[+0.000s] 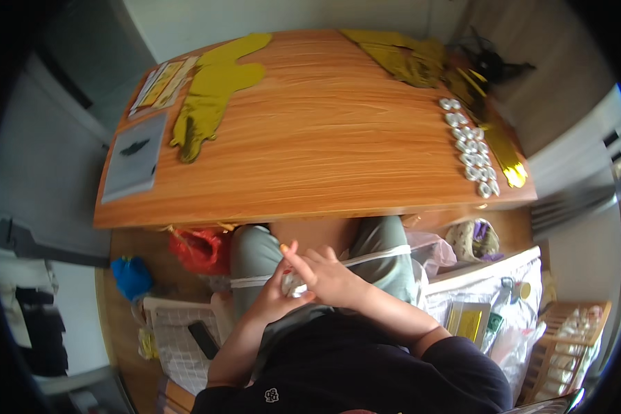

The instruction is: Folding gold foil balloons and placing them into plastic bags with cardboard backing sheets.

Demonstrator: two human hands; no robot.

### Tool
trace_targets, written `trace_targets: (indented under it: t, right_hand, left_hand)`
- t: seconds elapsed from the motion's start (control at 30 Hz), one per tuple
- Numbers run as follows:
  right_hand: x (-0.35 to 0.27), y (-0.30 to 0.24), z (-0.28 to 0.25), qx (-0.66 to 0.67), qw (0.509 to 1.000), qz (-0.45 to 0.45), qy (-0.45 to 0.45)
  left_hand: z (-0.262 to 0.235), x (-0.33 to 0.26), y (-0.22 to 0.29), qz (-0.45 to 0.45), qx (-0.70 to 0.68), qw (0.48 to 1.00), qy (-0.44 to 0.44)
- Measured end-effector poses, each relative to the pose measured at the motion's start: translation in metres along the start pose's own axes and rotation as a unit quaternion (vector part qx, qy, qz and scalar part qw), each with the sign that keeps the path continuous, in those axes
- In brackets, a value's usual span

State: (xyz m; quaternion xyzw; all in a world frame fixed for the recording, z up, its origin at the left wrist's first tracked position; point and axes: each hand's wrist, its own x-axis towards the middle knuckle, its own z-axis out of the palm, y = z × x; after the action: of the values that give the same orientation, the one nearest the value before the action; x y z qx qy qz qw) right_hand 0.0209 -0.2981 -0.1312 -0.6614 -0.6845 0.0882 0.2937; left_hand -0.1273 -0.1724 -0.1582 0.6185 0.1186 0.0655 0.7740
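Observation:
Above my lap, my two hands are close together and partly overlap. A small crinkled whitish-silver packet-like thing (294, 284) with some red on it lies between the thumb and fingers of my left hand (274, 297), which is closed around it. My right hand (324, 274) crosses over from the right with curled fingers, one of them reaching across the left hand's fingers. A small orange spot (283, 248) shows at the fingertips; its kind is too small to tell. What the right fingers grip, if anything, is hidden.
On the wooden table (290, 138) ahead lie flat gold foil balloons (210, 90), a gold foil piece (410, 62), a clear bag (136, 155) and several small silver coils (470, 148). A phone (202, 339) rests at my left, a bottle (509, 293) at my right.

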Motion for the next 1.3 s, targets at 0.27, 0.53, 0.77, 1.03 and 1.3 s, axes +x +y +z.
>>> trace_targets:
  t: [0.27,0.53,0.77,1.03,1.3]
  right_hand:
    - [-0.006,-0.004,-0.008,0.129,0.981,0.003,0.143]
    - [-0.011,-0.040,0.012,0.074,0.982,-0.026,0.172]
    - [-0.026,-0.072,-0.001,-0.039,0.987,0.009,0.157]
    - [-0.023,-0.091,0.004,0.020,0.985,-0.086,0.150]
    - [-0.056,-0.085,-0.017,0.043,0.990,-0.042,0.127]
  left_hand:
    - [-0.013,-0.007,0.008,-0.025,-0.257,0.966,0.019]
    - [0.015,-0.010,-0.010,0.112,-0.097,0.987,0.055]
    - [0.024,-0.041,-0.009,0.047,-0.274,0.960,0.032]
    - [0.020,-0.068,0.022,0.042,-0.231,0.972,-0.008]
    - [-0.108,-0.056,0.007,0.064,-0.205,0.927,0.306]
